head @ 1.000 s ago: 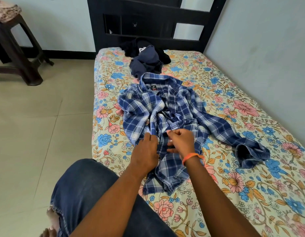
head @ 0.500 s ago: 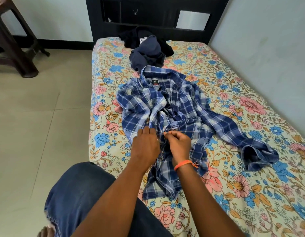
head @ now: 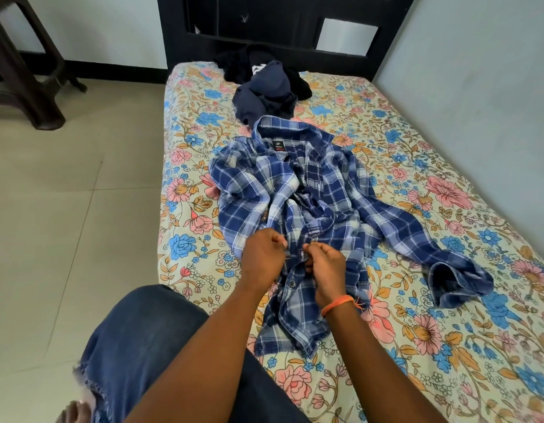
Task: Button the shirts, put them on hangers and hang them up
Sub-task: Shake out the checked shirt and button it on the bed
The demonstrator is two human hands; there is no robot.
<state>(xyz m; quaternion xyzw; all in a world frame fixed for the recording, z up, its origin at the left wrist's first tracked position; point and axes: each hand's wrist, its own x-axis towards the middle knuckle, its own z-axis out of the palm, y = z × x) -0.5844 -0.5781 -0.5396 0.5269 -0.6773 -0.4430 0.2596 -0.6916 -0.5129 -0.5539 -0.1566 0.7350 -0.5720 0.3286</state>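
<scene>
Head view: a blue plaid shirt (head: pixel 310 206) is laid front-up on a floral bedsheet (head: pixel 447 331), collar toward the black headboard (head: pixel 295 29), hem toward the camera. The shirt is crumpled through the middle; one long sleeve is stretched out to the right, its cuff (head: pixel 457 282) lying on the sheet. A brand label (head: pixel 278 145) is seen inside the collar. A dark button (head: pixel 292 283) is visible on the lower placket, just below the hands.

The left hand (head: pixel 263 259) is closed, fingers pinching the left edge of the shirt front. The right hand (head: pixel 327 268) is closed too, thumb and fingertips pinched on the facing placket edge. The two hands are held just beside each other over the shirt's midline, not touching. Whether a button is held between the fingers cannot be told. An orange wrist band (head: pixel 337 304) is worn on the right wrist.

A heap of dark clothes (head: pixel 266 83), navy and black, is piled at the head of the bed, touching the shirt collar. A knee in blue jeans (head: pixel 136 337) is seen at the bed's left edge, over the tiled floor (head: pixel 66 209). A dark stool (head: pixel 23 68) is stood at far left, well apart from the bed. No container is in view; all clothes are lying loose on the sheet.
</scene>
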